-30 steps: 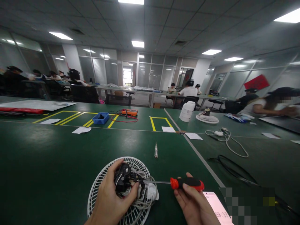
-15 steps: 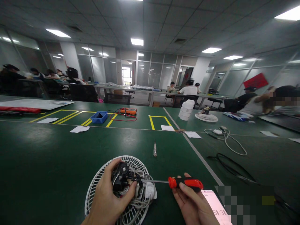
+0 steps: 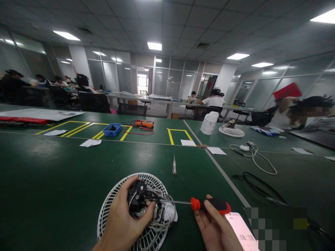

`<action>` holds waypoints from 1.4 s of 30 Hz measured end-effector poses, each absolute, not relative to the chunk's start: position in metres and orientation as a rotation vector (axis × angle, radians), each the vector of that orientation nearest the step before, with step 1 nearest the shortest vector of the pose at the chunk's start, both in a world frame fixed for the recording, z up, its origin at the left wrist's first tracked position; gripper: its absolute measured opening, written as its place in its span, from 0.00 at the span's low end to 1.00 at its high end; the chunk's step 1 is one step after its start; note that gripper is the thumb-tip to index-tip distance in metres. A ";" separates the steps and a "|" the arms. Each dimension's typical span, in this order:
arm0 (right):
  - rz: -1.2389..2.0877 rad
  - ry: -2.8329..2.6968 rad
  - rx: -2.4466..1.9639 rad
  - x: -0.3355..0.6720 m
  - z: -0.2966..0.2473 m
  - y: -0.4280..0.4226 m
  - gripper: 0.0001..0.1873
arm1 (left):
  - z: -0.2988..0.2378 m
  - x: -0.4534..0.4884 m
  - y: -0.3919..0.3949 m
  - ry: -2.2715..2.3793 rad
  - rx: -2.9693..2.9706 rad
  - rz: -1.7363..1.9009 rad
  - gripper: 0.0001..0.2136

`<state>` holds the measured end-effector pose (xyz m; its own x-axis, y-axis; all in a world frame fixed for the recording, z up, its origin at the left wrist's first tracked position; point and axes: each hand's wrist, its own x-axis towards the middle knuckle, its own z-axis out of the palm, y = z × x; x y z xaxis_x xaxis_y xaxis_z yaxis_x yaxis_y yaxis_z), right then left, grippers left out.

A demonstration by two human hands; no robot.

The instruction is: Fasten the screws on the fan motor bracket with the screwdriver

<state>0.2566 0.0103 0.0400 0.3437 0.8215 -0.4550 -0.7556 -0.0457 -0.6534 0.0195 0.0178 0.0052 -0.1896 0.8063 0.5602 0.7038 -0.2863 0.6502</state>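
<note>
A round white fan grille lies on the green table, bearing a black fan motor assembly and a tangle of pale cable. My left hand is wrapped round the motor assembly, thumb toward its right side. In my right hand is a screwdriver with a red and black handle, gripped between thumb and fingers. Its shaft points left and reaches the motor assembly near my left thumb; the tip's exact contact is hidden.
A small clear-handled screwdriver lies beyond the grille. Farther back are a blue bin, an orange multimeter and a white cylinder. A lit phone is beside my right hand; a black cable lies to the right.
The screwdriver's handle has turned in my right hand, showing more black on top. Both hands and the grille appear slightly farther right in view, with the whole scene shifted a little.
</note>
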 end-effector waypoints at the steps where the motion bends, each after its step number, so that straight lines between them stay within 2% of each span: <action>1: 1.281 -0.080 -0.975 0.257 0.042 0.010 0.40 | 0.005 0.020 0.018 1.809 1.932 1.491 0.32; 8: 1.307 -0.112 -1.000 0.256 0.037 0.013 0.33 | 0.007 0.020 0.017 1.811 1.932 1.480 0.32; 16: 1.279 -0.102 -0.972 0.255 0.045 0.011 0.44 | 0.004 0.019 0.017 1.795 1.917 1.486 0.32; 22: 1.274 -0.150 -0.979 0.256 0.042 0.014 0.38 | 0.006 0.019 0.017 1.790 1.919 1.483 0.32; 42: 1.260 -0.160 -0.966 0.255 0.043 0.012 0.38 | 0.008 0.019 0.017 1.782 1.961 1.516 0.32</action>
